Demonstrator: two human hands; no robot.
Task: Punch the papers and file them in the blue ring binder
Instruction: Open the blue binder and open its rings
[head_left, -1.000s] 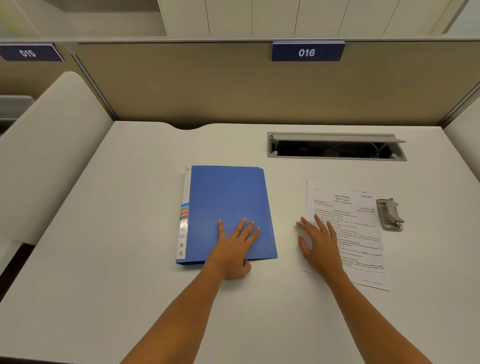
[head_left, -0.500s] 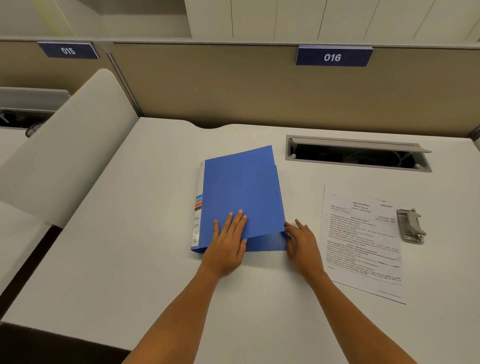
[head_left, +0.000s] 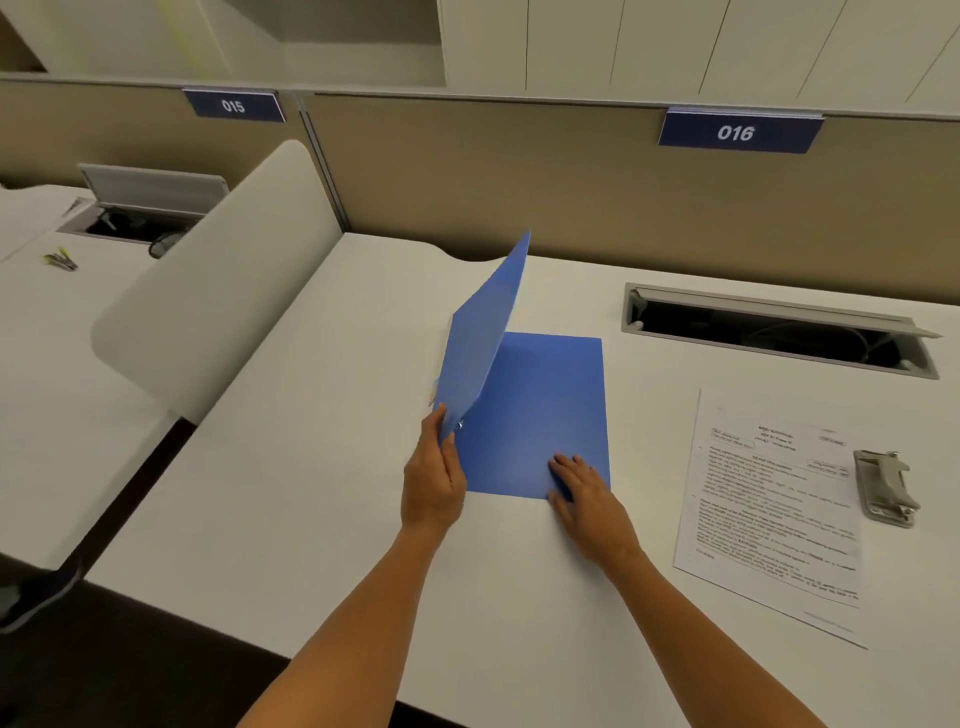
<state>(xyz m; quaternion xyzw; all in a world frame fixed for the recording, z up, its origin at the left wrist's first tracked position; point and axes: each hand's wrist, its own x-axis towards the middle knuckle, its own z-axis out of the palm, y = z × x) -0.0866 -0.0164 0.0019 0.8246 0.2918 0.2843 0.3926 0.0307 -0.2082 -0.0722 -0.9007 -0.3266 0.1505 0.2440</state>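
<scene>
The blue ring binder (head_left: 540, 415) lies in the middle of the white desk, its front cover (head_left: 483, 343) lifted almost upright. My left hand (head_left: 434, 480) holds the near edge of that raised cover, thumb on one side and fingers on the other. My right hand (head_left: 582, 493) rests flat on the near right corner of the binder's inner back cover. A metal ring glints by my left thumb. A printed sheet of paper (head_left: 774, 504) lies to the right of the binder, with a grey metal hole punch (head_left: 885, 488) at its right edge.
An open cable tray (head_left: 779, 332) is sunk into the desk behind the paper. A beige partition with a sign reading 016 (head_left: 737, 132) closes the back. A curved white divider (head_left: 218, 280) stands on the left, with the neighbouring desk beyond it.
The binder's front cover has swung up from nearly flat to almost upright. My left hand moved to its edge and my right hand slid onto the inner back cover. The view shifted left.
</scene>
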